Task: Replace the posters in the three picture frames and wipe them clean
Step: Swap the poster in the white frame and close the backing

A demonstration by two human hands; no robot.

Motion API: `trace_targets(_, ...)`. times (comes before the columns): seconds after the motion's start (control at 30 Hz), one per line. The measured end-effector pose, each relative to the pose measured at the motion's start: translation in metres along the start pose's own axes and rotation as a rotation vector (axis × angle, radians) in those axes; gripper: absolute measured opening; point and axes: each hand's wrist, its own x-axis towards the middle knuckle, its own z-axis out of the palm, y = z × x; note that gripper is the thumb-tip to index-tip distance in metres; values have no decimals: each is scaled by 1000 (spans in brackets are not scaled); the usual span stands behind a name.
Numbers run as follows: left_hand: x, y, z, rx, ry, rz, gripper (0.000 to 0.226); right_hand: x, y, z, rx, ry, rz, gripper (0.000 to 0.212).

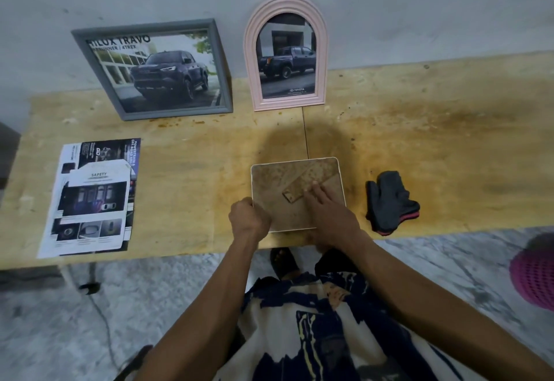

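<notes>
The third frame (296, 195) lies face down at the near edge of the surface (419, 129), right in front of the person, its speckled brown backing board up and a thin white rim showing around it. The left hand (250, 218) is curled shut on the frame's near left corner, pinning it. The right hand (326, 209) is spread loosely open, holding nothing, its fingertips (311, 190) pressed on the fold-out stand (305, 186) that lies slantwise across the back.

From where I stand this looks like the backing being worked on, either to open it or to close it up (I can't tell which, nor whether a poster is inside). To do it well, I'd say keep that left corner firmly clamped so the frame doesn't skid off the edge, which it slightly overhangs, and press or lift evenly rather than prying at the stand, since that hinge will likely be flimsy.

Further out, the dark cloth (389, 204) sits just right of the frame, within easy reach for the wipe. A loose stack of posters (90, 198) lies well off to the left. At the back, the grey frame (156, 69) and the pink arched frame (286, 54) lean upright against the wall, each showing a truck picture.
</notes>
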Motion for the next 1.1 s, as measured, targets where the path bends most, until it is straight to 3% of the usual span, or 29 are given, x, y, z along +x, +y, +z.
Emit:
trace_targets(0.1,3,9,1,-46,-36,-89,18,1,4,1,-51,46,-22,92)
trace_targets(0.4,-5,22,-27,-390,-16,-162,23,-2,18,-9,34,123,-100,78)
trace_targets(0.5,4,41,-46,-452,-39,-192,6,-6,23,-20,44,292,-260,52)
trace_targets(0.57,7,58,-59,-494,-64,-205,13,-6,23,-26,64,445,-332,35)
trace_targets(0.63,8,76,-73,-549,-73,-196,21,-4,20,-34,84,568,-351,32)
trace_targets(0.8,1,108,-89,-782,-128,-71,41,9,5,-72,289,737,-182,36)
trace_targets(0.93,6,107,-78,-651,-19,39,47,17,1,-95,591,836,-56,27)
trace_targets(1.0,7,97,-71,-550,-14,62,54,19,5,-96,762,826,50,27)
trace_targets(1.1,2,79,-60,-586,-126,61,51,24,11,-80,1039,724,195,30)
